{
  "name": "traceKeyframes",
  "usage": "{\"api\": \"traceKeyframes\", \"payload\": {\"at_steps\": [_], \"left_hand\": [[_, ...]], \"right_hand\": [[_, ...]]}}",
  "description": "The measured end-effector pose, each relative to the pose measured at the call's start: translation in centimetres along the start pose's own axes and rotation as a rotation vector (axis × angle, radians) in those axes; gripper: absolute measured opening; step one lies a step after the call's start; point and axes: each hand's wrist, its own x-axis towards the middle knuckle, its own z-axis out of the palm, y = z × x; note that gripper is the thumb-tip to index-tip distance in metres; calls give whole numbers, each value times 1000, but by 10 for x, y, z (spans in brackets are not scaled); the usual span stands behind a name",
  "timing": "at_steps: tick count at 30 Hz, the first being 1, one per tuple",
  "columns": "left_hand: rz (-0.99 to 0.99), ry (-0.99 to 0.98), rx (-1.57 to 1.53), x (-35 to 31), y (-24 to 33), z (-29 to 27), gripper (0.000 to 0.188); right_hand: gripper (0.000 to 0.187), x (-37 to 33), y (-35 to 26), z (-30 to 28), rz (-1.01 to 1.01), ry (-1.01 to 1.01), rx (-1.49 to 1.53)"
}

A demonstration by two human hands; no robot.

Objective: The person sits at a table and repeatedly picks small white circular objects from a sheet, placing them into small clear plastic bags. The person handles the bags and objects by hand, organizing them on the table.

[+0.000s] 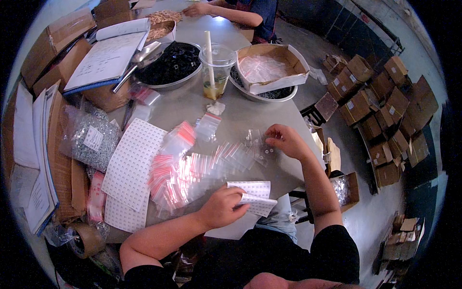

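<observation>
Grey worktop [182, 107] carries a left-to-right row of clear bags [226, 157] ending just left of the nearer right grip [285, 140], pinch unclear; left grip [224, 207] clamps a folded label sheet [260, 204]

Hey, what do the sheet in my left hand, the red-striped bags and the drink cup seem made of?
Label sheet: probably matte paper; it bends softly in your left hand and shows no shine.
Zip bags: likely thin, glossy plastic film, judging by the glare and see-through sides.
Drink cup: most likely clear, smooth plastic, since it's transparent and catches highlights, though glass isn't ruled out.
</observation>
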Motion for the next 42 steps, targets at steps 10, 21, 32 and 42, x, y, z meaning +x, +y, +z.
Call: {"api": "traceKeyframes", "payload": {"at_steps": [10,21,32,42], "left_hand": [[-19,-14,-11,-2,-1,3,20],[-80,-54,33,-4,-3,-1,19],[-197,76,-93,4,3,-5,14],[-174,175,-55,7,3,-4,17]], "right_hand": [[53,-26,-48,23,-345,45,-535],[14,44,-42,-16,-312,687,-366],[28,64,-85,-11,-450,622,-479],[20,-77,-110,48,-441,-57,-15]]}}
